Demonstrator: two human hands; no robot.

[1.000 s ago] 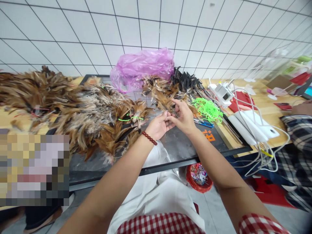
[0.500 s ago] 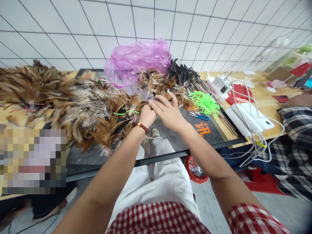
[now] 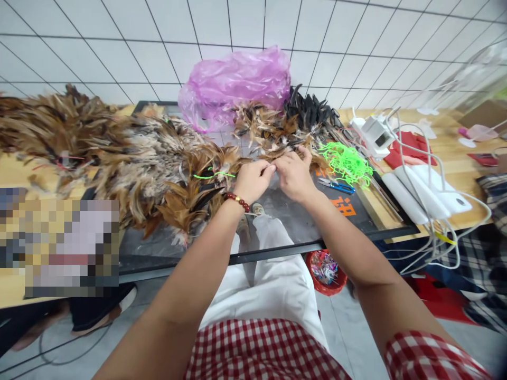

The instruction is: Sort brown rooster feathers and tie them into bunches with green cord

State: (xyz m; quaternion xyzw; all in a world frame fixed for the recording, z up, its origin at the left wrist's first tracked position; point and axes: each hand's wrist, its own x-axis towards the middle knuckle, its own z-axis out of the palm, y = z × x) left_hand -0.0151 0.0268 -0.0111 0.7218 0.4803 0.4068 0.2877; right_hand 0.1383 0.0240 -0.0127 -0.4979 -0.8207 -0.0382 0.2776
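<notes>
My left hand (image 3: 252, 180), a dark red bead bracelet on its wrist, is closed in a pinch. Its thumb and fingertips meet those of my right hand (image 3: 295, 177), which is pinched too, with one finger raised. Whatever lies between the fingertips is too small or hidden to make out. Just beyond the hands spreads a loose heap of brown feathers (image 3: 265, 121). To the left lies a large pile of brown and pale feathers (image 3: 152, 153), with a piece of green string (image 3: 214, 174) across its right side. Blue-handled thread snips (image 3: 336, 186) rest right of my right hand.
A tangle of bright green string (image 3: 346, 164) lies right of the hands. Black feathers (image 3: 303, 108) and a pink plastic bag (image 3: 237, 84) sit against the tiled wall. White devices with cables (image 3: 430, 195) are at right. A red basket (image 3: 327, 287) stands on the floor below.
The view has shifted, so things on the table sit further right and higher. My right hand no longer overlaps my left; both now meet at pinched fingertips.
</notes>
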